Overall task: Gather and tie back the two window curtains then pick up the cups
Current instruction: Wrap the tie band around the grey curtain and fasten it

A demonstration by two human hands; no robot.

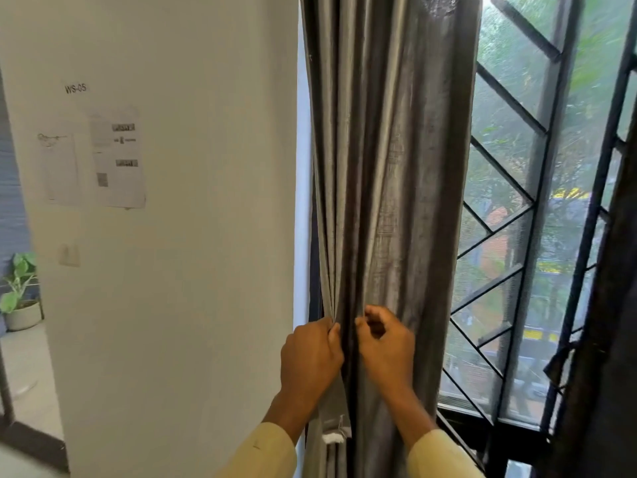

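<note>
The left grey curtain (389, 174) hangs gathered into folds beside the white wall. My left hand (310, 357) pinches the folds at the curtain's left edge, at about waist height. My right hand (387, 343) is just to its right, fingers curled against the curtain's front, pinching a fold. A dark second curtain (599, 357) hangs bunched at the far right edge, with a tie hanging off its side. No cups are in view.
A window with a black diagonal grille (510, 236) and mesh fills the space between the curtains. The white wall (193, 236) on the left carries taped papers (93, 160). A potted plant (19, 294) stands far left on the floor.
</note>
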